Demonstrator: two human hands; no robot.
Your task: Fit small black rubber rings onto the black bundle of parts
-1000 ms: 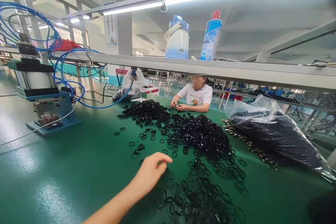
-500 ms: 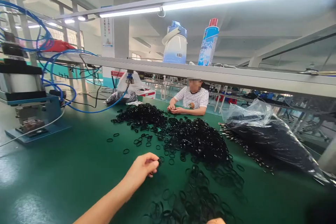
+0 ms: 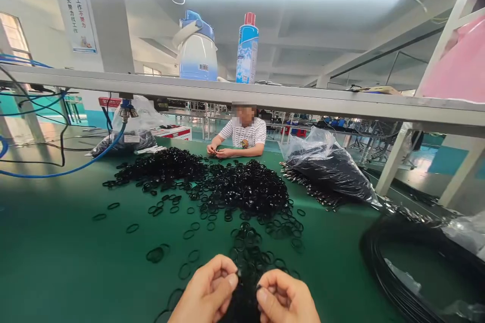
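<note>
My left hand (image 3: 210, 290) and my right hand (image 3: 286, 298) are close together at the bottom edge, fingers curled. Between their fingertips they pinch a small black rubber ring (image 3: 246, 282), partly hidden by dark blur. Just beyond my hands, loose black rings (image 3: 250, 242) lie scattered on the green table (image 3: 56, 252). Farther back sits a big heap of black rings (image 3: 246, 189), with a second heap (image 3: 166, 164) to its left.
A person in a striped shirt (image 3: 244, 133) sits across the table, hands at the rings. A clear bag of dark parts (image 3: 329, 169) lies at right; a black cable coil (image 3: 401, 267) is near right. Blue hoses (image 3: 56, 171) run left. A jug (image 3: 197, 50) and spray can (image 3: 247, 48) stand on the overhead shelf.
My left hand picked a ring from the scattered ones and drew back toward me. My right hand came into view and joined it. The view swung right, and the press machine left the frame.
</note>
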